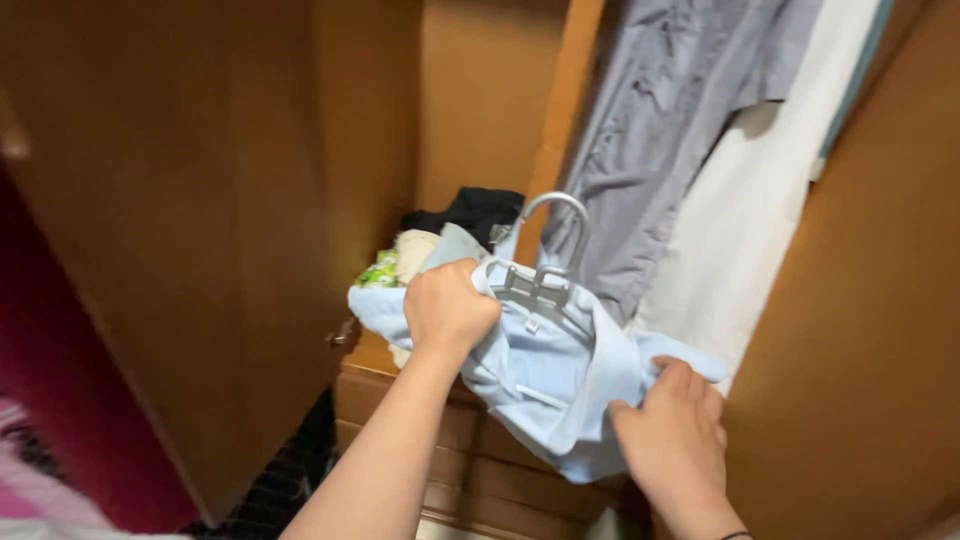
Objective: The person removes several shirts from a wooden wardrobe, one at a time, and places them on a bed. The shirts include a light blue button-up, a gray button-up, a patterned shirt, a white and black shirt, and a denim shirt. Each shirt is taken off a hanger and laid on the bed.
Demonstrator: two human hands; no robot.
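At the far left stands the open brown wooden wardrobe door (200,220), and low beside it the wooden drawer unit (470,460) inside the wardrobe carries a small heap of folded things: a green-and-white packet (378,270), a cream cloth (412,252) and a black folded garment (470,212).

The left hand (448,308) is clenched around one shoulder of the pale blue soft cotton garment (550,375), bunching the cloth just beside the grey plastic hanger (545,270), whose hook rises above the collar. The garment hangs in mid-air in front of the drawers, between both hands. It looks light and limp, and would sag and slide off the hanger unless held at the shoulders or by the hanger's neck, which is the one stiff part.

The right hand (675,425) pinches the lower hem, fingers closed on the fabric.

Further right hang a grey crinkled shirt (660,140) and a white garment (770,190), near the blue one but apart from it.
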